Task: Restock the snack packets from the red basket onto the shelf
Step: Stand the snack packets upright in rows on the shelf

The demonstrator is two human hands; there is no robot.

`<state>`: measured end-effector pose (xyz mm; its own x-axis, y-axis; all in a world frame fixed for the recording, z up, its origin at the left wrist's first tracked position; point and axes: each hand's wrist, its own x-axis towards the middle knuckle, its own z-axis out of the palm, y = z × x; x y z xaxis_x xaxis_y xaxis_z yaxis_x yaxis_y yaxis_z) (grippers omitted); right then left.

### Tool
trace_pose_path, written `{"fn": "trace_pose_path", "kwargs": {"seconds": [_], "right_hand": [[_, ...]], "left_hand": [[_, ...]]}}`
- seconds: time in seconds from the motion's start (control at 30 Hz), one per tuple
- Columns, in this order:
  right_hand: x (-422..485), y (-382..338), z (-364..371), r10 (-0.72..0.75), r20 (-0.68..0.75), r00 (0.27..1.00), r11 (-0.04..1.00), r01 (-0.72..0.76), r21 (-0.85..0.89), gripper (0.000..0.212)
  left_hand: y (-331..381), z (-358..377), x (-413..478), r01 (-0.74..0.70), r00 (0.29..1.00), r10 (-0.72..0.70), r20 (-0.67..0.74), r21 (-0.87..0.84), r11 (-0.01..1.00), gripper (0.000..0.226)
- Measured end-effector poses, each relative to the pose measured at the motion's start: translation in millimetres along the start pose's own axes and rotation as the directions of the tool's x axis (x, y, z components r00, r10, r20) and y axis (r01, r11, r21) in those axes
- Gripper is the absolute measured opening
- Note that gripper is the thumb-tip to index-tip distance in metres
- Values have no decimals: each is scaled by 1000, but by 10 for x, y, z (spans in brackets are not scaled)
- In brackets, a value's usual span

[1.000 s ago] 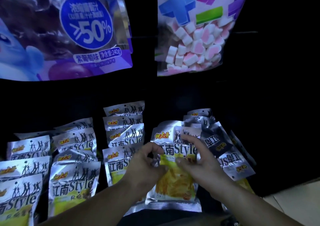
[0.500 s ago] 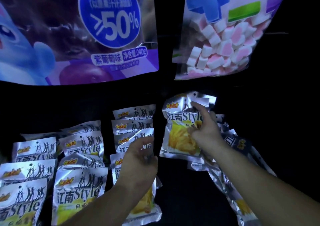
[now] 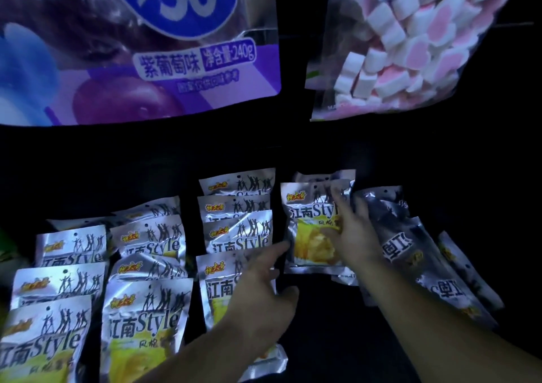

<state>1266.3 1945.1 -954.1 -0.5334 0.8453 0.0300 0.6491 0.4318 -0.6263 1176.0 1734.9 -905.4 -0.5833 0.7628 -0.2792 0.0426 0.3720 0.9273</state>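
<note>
Right hand (image 3: 356, 236): fingers and thumb lie on the snack packet (image 3: 311, 215); blur hides whether the grip pinches it.
Left hand (image 3: 264, 300): grip released, forefinger at that packet's left edge.
Snack packet: flat on the shelf (image 3: 328, 324), far end.
In the way: skewed packets (image 3: 401, 244) touching its right side.
Around: packet rows (image 3: 146, 318) to the left; grape-flavour bag (image 3: 176, 59) and marshmallow bag (image 3: 410, 45) above.

Shop: rows of identical silver snack packets (image 3: 234, 233) on dark shelf, hanging candy bags (image 3: 410, 45) above.

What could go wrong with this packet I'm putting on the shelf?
The packet under your right hand sits by the skewed, upside-down packets, so it may slide askew. Your left hand reaches across the front packet and could drag it out of its row.
</note>
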Motion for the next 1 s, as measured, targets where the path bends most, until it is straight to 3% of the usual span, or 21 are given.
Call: {"fn": "trace_pose_path", "kwargs": {"seconds": [0.1, 0.23, 0.43, 0.5, 0.6, 0.7, 0.8, 0.87, 1.0], "right_hand": [[-35, -54, -45, 20, -9, 1000, 1000, -20, -16, 83], [-165, -42, -265, -95, -15, 995, 981, 91, -171, 50], [-536, 66, -568, -207, -46, 977, 945, 188, -267, 35], [-628, 137, -716, -140, -115, 983, 951, 101, -292, 37], [-748, 354, -924, 142, -136, 981, 984, -154, -87, 41], [-990, 558, -1030, 132, -103, 986, 991, -127, 49, 31], [-1347, 744, -1159, 87, -86, 992, 996, -89, -12, 22], [-1608, 889, -1260, 83, -87, 993, 994, -89, -68, 25], [-2128, 1322, -1383, 242, 4, 970, 960, -239, -144, 39]], "left_hand": [[71, 23, -19, -38, 999, 36, 25, 92, 995, 70], [99, 81, -59, -20, 996, 1, 87, 225, 974, 77], [88, 208, -123, 78, 973, -131, 190, 263, 962, 77], [172, 236, -134, 78, 973, -140, 185, 305, 949, 72], [312, 328, -101, 70, 968, -149, 204, 350, 934, 65], [399, 496, -43, 40, 975, -118, 189, 377, 925, 52], [310, 764, -34, -74, 987, -7, 160, 497, 865, 24], [180, 1025, -183, -139, 984, 73, 162, 449, 883, 6], [-155, 1684, -718, -147, 954, 20, 300, 410, 900, 8]]}}
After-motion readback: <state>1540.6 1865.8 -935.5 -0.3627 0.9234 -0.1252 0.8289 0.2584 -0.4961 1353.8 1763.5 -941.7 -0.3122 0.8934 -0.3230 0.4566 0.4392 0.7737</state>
